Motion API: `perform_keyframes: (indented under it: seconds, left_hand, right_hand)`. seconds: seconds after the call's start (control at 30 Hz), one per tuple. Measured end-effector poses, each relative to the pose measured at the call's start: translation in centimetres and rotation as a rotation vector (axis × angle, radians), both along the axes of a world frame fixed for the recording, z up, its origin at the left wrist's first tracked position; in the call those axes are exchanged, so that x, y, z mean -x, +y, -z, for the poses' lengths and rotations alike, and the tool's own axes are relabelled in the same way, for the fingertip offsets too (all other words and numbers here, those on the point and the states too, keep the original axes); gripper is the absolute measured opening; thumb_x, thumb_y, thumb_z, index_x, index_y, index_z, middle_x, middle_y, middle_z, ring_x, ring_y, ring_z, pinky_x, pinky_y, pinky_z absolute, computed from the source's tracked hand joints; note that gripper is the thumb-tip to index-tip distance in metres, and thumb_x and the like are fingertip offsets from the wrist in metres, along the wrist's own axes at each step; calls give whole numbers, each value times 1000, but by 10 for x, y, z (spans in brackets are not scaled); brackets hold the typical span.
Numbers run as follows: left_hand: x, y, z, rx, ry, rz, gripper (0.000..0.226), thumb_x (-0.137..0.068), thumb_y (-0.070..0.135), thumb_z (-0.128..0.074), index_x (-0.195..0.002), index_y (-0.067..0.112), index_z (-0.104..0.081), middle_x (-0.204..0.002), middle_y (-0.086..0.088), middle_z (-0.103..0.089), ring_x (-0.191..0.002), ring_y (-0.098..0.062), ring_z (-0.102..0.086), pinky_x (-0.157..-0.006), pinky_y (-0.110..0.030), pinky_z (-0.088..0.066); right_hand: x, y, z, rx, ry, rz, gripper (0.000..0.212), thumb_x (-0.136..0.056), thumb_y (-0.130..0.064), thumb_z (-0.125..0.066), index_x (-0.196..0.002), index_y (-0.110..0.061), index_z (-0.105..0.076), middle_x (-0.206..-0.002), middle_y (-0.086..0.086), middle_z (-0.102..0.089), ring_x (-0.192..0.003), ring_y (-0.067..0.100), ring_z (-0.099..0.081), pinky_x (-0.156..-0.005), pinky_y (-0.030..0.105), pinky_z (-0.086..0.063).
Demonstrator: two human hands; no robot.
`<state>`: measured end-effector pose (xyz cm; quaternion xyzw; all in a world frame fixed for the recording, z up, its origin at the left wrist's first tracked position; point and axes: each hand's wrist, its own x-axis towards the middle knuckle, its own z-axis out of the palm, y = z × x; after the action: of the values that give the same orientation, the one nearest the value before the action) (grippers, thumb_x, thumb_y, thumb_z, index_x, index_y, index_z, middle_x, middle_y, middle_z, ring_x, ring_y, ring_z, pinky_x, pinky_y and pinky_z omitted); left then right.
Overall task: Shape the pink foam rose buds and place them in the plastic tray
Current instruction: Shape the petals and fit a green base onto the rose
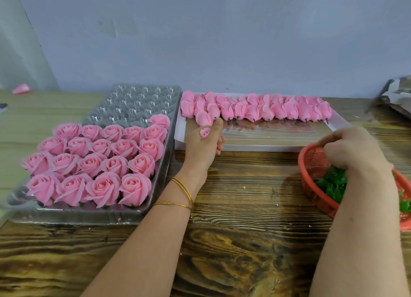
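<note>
A clear plastic tray on the left holds several shaped pink roses in its near rows; its far cups stand bare. To its right a flat white box carries a row of unshaped pink rose buds along its far side. My left hand rests at the box's left end, shut on one pink bud, next to another bud. My right hand reaches into a red basket of green leaf pieces; its fingertips are hidden among them.
The work surface is a dark wood-grain table. A lone pink bud lies far left by the wall. Crumpled wrapping sits at the far right. Gold bangles circle my left wrist.
</note>
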<state>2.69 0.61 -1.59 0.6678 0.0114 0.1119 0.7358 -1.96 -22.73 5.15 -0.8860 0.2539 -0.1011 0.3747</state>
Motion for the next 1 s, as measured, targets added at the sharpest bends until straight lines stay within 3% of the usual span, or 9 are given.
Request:
perform_keyframes:
  seconds: [0.07,0.17,0.3,0.47,0.57,0.67,0.77,0.83,1.0]
  left_hand:
    - [0,0,0,-1,4,0,35,-93,40,-59,-79,8,-56,-60,4,-61,-49,-3,-53,-47,-16,-43]
    - [-1,1,1,7,2,2,35,-93,41,-59,-85,7,-56,-60,4,-61,-50,-2,-54,-48,-15,-44]
    - [-1,0,0,21,-2,4,35,-93,40,-59,-95,5,-55,-63,1,-61,-50,-3,-54,-47,-16,-44]
    - [0,0,-2,32,17,-18,37,-93,37,-60,-68,10,-55,-59,2,-60,-48,-4,-53,-46,-17,-43]
    - [2,1,-3,46,26,-12,41,-93,37,-60,-58,16,-55,-58,3,-60,-48,-4,-52,-46,-17,-42]
    - [3,1,-6,59,16,-7,32,-93,35,-60,-76,9,-54,-61,-1,-60,-48,-5,-53,-47,-19,-42]
    - [4,1,-7,54,20,-19,39,-94,36,-59,-59,19,-56,-58,1,-60,-48,-5,-52,-46,-19,-42]
    - [5,0,-8,50,26,-20,50,-93,36,-58,-45,26,-55,-56,3,-60,-47,-5,-52,-45,-18,-42]
    - [7,1,-11,63,17,-33,55,-95,36,-56,-40,27,-54,-56,1,-59,-47,-7,-50,-46,-19,-41]
  right_hand:
    - [2,5,-3,-2,-36,29,28,-82,3,-50,-80,-24,-61,-113,16,-65,-117,41,-55,-105,59,-39]
    - [1,7,-6,89,-136,75,37,-76,4,-49,-95,-24,-65,-114,12,-64,-116,36,-54,-104,57,-39]
    - [-1,20,-6,13,-450,-33,54,-75,13,-45,-122,-8,-62,-110,4,-62,-101,16,-55,-92,30,-43]
    - [-17,46,0,-280,-617,-246,46,-82,14,-47,-115,-14,-63,-107,2,-66,-97,8,-61,-84,12,-46]
    - [-24,67,5,-542,-650,-362,47,-82,19,-49,-105,-19,-63,-101,-1,-67,-97,8,-63,-84,17,-49]
    - [-30,86,14,-767,-612,-463,44,-84,23,-45,-110,-9,-62,-101,5,-66,-100,16,-64,-82,21,-51]
    - [-32,102,25,-962,-545,-518,39,-89,21,-42,-115,-3,-60,-102,8,-65,-98,18,-65,-86,26,-53]
    - [-33,108,30,-1050,-510,-519,37,-91,19,-41,-116,-1,-59,-103,10,-65,-92,14,-67,-84,24,-53]
    - [-35,114,39,-1142,-430,-531,38,-92,21,-40,-111,-6,-59,-101,13,-66,-90,16,-70,-83,24,-54]
